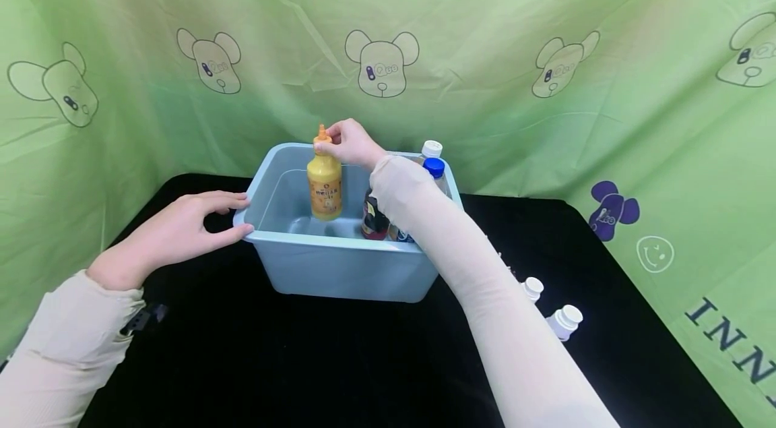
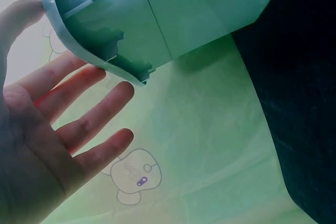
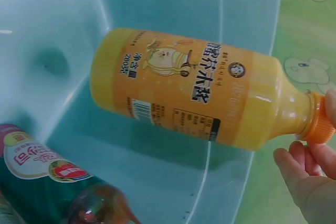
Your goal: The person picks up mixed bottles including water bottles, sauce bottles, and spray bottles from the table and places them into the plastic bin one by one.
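My right hand [image 1: 354,145] pinches a yellow honey mustard squeeze bottle [image 1: 325,189] by its orange cap. The bottle hangs nearly upright inside a light blue plastic tub [image 1: 345,269], its lower part below the rim. In the right wrist view the orange label [image 3: 173,85] faces the camera and fingertips [image 3: 289,163] stay at the cap end. At the tub's left end, my left hand [image 1: 176,232] has its fingers and thumb spread at the rim corner. The left wrist view shows these fingers extended, some touching the rim [image 2: 79,48] from outside.
Inside the tub's right half stand a dark sauce bottle [image 1: 374,218], a blue-capped bottle [image 1: 434,167] and a white-capped one [image 1: 432,147]. Two small white bottles [image 1: 565,321] are on the black tabletop [image 1: 291,360] at right, partly behind my right sleeve. A green curtain [image 1: 485,118] hangs behind.
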The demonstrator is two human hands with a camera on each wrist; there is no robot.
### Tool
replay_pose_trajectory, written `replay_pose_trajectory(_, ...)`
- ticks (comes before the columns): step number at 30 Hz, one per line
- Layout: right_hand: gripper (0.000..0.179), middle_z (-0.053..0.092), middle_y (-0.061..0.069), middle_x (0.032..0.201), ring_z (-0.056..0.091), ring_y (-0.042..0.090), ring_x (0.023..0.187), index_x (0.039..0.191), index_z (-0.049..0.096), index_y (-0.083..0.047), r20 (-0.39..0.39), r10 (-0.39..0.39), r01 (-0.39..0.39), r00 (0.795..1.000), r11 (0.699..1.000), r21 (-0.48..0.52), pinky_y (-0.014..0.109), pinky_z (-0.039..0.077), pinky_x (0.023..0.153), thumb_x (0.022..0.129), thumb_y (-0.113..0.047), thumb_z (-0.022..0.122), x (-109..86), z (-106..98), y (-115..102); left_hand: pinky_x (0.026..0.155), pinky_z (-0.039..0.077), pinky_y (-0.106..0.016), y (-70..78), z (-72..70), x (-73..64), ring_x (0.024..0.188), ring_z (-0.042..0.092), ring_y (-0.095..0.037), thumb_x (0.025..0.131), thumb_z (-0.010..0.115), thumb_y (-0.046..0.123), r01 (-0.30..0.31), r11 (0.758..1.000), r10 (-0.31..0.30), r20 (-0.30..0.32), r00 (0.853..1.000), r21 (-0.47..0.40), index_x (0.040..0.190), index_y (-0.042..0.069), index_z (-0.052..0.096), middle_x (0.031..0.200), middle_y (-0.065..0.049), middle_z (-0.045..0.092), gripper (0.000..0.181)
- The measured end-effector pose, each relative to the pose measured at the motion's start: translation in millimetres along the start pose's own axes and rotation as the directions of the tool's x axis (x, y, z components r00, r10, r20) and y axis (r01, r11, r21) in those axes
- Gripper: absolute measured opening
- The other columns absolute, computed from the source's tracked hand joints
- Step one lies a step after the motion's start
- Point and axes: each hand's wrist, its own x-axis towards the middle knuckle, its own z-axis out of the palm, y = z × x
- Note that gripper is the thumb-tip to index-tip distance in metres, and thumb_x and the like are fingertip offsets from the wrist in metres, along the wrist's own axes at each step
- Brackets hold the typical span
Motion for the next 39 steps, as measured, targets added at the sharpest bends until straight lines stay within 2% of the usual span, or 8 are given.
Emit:
replay_pose_trajectory(5,0.025,0.061,0.004,0.077,0.049,0.007,0.066,0.098,0.067,0.007,0.018,-0.015,0.016,1.000,0.999,-0.045,0.014,0.041,0.058,0.088,-0.016,0.064,-1.6,4,9,0.091,0.047,-0.043,0.4,-0.7,0.0,0.103,0.063,-0.028,0.086,0.064,0.036,0.010,1.000,-0.010,0.007,1.000,0.001,0.121,0.004,0.062,0.126,-0.013,0.061,0.047)
replay_pose_trajectory(11,0.027,0.061,0.007,0.085,0.051,0.009,0.071,0.103,0.065,0.007,0.050,0.028,-0.026,0.998,0.999,-0.035,0.016,0.043,0.061,0.089,-0.016,0.063,-4.5,8,12,0.092,0.047,-0.044,1.2,-2.0,-0.2,0.103,0.064,-0.028,0.086,0.064,0.036,0.014,1.000,-0.014,0.005,1.000,0.000,0.121,0.004,0.062,0.126,-0.012,0.061,0.047)
replay_pose_trajectory(14,0.026,0.061,0.006,0.083,0.050,0.009,0.071,0.102,0.065,0.007,0.062,0.028,-0.026,0.998,0.999,-0.042,0.015,0.043,0.061,0.089,-0.016,0.063,-4.0,10,14,0.093,0.047,-0.044,1.9,-2.4,-0.1,0.103,0.064,-0.029,0.086,0.064,0.036,0.015,1.000,-0.015,0.005,1.000,0.003,0.121,0.003,0.062,0.126,-0.013,0.061,0.048)
replay_pose_trajectory(21,0.020,0.047,-0.004,0.062,0.041,0.006,0.057,0.078,0.062,0.001,0.096,-0.011,0.023,0.995,0.992,-0.123,0.014,0.034,0.052,0.089,-0.016,0.063,-4.8,17,21,0.093,0.048,-0.045,3.2,-3.2,-0.1,0.103,0.064,-0.030,0.086,0.064,0.036,0.017,1.000,-0.017,0.011,1.000,0.004,0.121,0.003,0.062,0.126,-0.013,0.061,0.048)
replay_pose_trajectory(29,0.036,0.034,-0.006,0.051,0.030,0.005,0.046,0.058,0.045,-0.012,0.136,-0.041,0.075,0.990,0.966,-0.248,0.016,0.028,0.047,0.090,-0.019,0.060,-4.1,14,28,0.095,0.046,-0.046,2.6,-4.6,-1.0,0.107,0.062,-0.031,0.088,0.062,0.039,0.045,0.999,-0.045,0.035,0.998,-0.003,0.124,0.004,0.060,0.129,-0.013,0.059,0.050)
replay_pose_trajectory(34,0.041,0.032,-0.007,0.048,0.028,0.005,0.044,0.055,0.041,-0.013,0.147,-0.011,0.054,0.989,0.957,-0.287,0.016,0.026,0.045,0.090,-0.020,0.060,-4.9,12,31,0.094,0.047,-0.047,3.2,-4.3,-0.1,0.107,0.062,-0.031,0.088,0.062,0.039,0.045,0.999,-0.045,0.039,0.998,-0.003,0.124,0.004,0.059,0.130,-0.013,0.059,0.051)
replay_pose_trajectory(39,0.031,0.038,-0.007,0.052,0.031,0.005,0.048,0.062,0.051,-0.009,0.163,0.056,-0.019,0.985,0.975,-0.221,0.016,0.028,0.047,0.089,-0.020,0.062,-8.6,9,29,0.094,0.047,-0.047,4.1,-4.2,-0.2,0.106,0.062,-0.030,0.088,0.061,0.039,0.042,0.999,-0.043,0.041,0.998,0.002,0.124,0.003,0.059,0.129,-0.014,0.059,0.051)
